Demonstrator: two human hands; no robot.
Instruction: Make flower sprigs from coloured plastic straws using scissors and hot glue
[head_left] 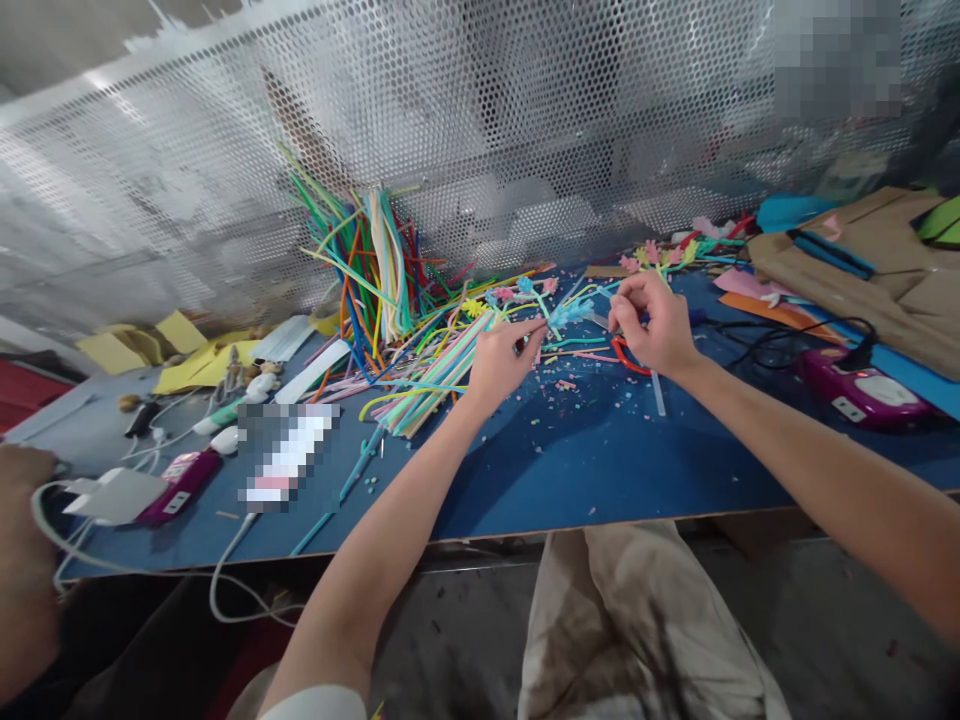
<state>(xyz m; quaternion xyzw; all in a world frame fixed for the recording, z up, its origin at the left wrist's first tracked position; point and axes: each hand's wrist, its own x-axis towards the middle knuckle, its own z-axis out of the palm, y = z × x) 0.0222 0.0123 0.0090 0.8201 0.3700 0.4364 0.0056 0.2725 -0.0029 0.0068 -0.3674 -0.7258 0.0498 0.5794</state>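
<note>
Past the pipe cleaner pile [390,290] on the left: pinching the light-blue pipe cleaner twist [568,312] at one end with left hand [501,362] fingertips. Stretched crosswise, left to right, over the blue table [600,470]. Pinching the other end with right hand [658,325], equally close, red scissors [628,358] just beneath.

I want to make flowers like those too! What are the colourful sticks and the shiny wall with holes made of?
The colourful sticks look like thin, matt stems, perhaps pipe cleaners or plastic: several curve, and the light-blue piece pinched between left hand and right hand is bent. The wall with holes looks like silvery sheet metal: it glints and has rows of round holes.
</note>
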